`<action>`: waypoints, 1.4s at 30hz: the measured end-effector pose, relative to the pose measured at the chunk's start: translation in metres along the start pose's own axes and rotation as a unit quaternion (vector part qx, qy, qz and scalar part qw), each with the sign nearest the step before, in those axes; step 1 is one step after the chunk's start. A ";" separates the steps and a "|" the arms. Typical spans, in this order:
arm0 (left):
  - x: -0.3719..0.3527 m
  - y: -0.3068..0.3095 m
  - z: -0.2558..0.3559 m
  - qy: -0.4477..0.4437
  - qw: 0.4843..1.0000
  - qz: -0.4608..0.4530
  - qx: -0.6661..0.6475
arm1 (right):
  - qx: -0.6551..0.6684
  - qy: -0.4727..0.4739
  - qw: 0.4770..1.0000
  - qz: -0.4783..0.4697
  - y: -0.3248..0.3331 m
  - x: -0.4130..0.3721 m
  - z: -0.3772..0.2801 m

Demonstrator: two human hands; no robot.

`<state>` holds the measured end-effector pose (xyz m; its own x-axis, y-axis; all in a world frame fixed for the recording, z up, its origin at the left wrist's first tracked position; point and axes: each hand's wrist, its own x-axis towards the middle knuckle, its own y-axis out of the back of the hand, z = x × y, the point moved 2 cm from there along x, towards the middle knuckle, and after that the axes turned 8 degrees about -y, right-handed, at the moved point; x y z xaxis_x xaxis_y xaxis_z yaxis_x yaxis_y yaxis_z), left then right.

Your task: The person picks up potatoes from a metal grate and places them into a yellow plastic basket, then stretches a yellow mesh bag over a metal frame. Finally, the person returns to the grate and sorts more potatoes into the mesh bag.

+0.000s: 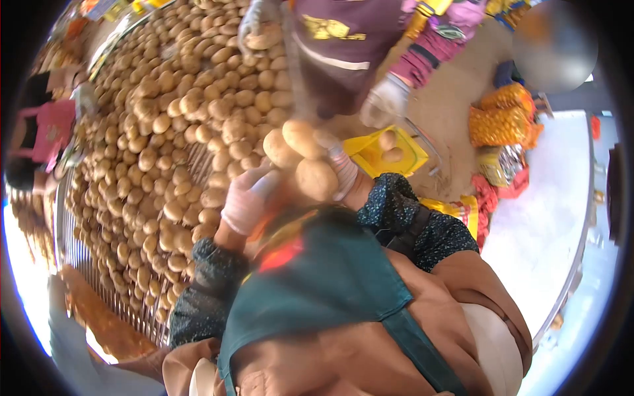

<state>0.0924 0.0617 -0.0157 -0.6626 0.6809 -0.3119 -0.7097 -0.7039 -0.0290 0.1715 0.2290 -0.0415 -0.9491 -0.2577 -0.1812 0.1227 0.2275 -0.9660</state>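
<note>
Three large potatoes are bunched between my hands above the potato pile: a left potato [281, 149], an upper potato [301, 138] and a lower potato [316, 180]. My right hand [339, 165], in a whitish glove, curls around the right side of the bunch, its fingers against the upper and lower potatoes. My left hand [247, 198], also gloved, is closed at the lower edge of the left potato. Its fingertips are partly hidden there.
Many potatoes [148, 158] cover a slatted table [201, 162]. Across from me stands a co-worker in a dark apron [347, 39], with a gloved hand [386, 100] near a yellow bin [416, 155] holding potatoes. Another person [53, 132] is at left. Filled mesh sacks [502, 122] stand right.
</note>
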 end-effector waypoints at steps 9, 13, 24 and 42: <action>-0.004 -0.024 -0.050 -0.226 0.883 -0.080 0.403 | 0.007 0.055 0.930 0.363 0.079 -0.156 -0.022; -0.003 -0.027 -0.042 -0.178 0.853 -0.179 0.457 | 0.021 0.095 0.949 0.299 0.193 -0.212 -0.040; -0.086 0.049 -0.027 -0.168 0.828 0.075 0.530 | -0.332 -0.071 0.741 0.580 0.147 -0.157 -0.073; -0.200 0.198 -0.095 -0.094 0.771 0.396 -0.490 | -0.946 -0.069 0.290 -0.126 -0.078 0.235 0.210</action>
<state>0.1068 -0.2326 -0.0491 -0.8836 -0.0889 -0.4597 0.3960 -0.6656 -0.6325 -0.0002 -0.0463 -0.0473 -0.8214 -0.4962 -0.2811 -0.4495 0.2599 0.8547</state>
